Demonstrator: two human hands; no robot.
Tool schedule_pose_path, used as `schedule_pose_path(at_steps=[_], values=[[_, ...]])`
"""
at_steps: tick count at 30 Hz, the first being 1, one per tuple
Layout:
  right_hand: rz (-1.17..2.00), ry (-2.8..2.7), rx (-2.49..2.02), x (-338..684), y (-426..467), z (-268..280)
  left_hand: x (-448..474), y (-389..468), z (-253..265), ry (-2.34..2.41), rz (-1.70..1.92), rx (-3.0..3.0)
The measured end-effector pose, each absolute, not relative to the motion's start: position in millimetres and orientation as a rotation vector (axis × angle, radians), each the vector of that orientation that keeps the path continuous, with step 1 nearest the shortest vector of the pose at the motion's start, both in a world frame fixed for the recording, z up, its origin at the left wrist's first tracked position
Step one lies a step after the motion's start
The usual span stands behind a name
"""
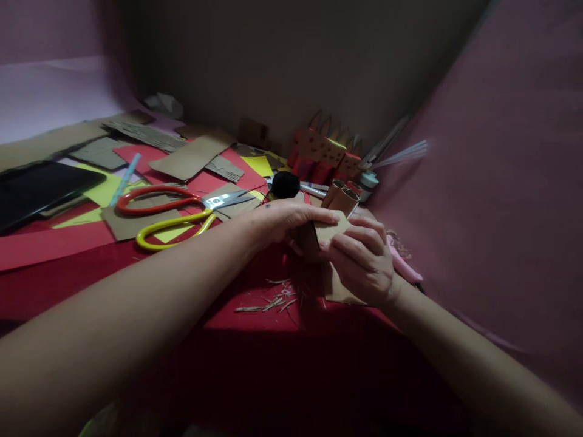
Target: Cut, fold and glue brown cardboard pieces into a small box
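Observation:
A small folded piece of cardboard (331, 228) is between my hands, near the table's front edge. My left hand (291, 220) grips it from the left, thumb laid along its upper face and the other fingers mostly hidden underneath. From the right, my right hand (364, 261) pinches the same piece with bent fingers. Under my right hand lies a flat cardboard sheet (339, 290). Thin shredded cardboard strips (277, 298) are scattered on the red cloth in front. Just beyond the piece stand brown cardboard tubes (341, 197), and a round black fuzzy thing (285, 184) sits behind my left hand.
Scissors with red and yellow handles (208, 209) lie with blades apart, left of my hands. Cardboard pieces (194, 155), coloured paper and a dark phone-like slab (50, 188) cover the left side. Decorated cardboard pieces (323, 149) stand at the back; a pink-handled object (404, 261) lies right.

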State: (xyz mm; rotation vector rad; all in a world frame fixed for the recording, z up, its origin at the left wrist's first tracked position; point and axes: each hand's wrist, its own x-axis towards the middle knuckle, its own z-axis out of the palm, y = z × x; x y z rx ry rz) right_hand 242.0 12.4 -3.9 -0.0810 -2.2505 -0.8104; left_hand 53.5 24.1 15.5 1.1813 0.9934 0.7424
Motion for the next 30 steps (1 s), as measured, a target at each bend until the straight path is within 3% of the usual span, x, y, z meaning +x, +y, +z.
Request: schedule_pose_path(at_steps=[20, 30], values=[[-0.434, -2.167, -0.350, 236, 23, -10, 40, 40, 12, 0.976, 0.829, 1.194], [0.242, -2.111, -0.454, 232, 36, -19, 32, 49, 7, 0.928, 0.866, 1.166]])
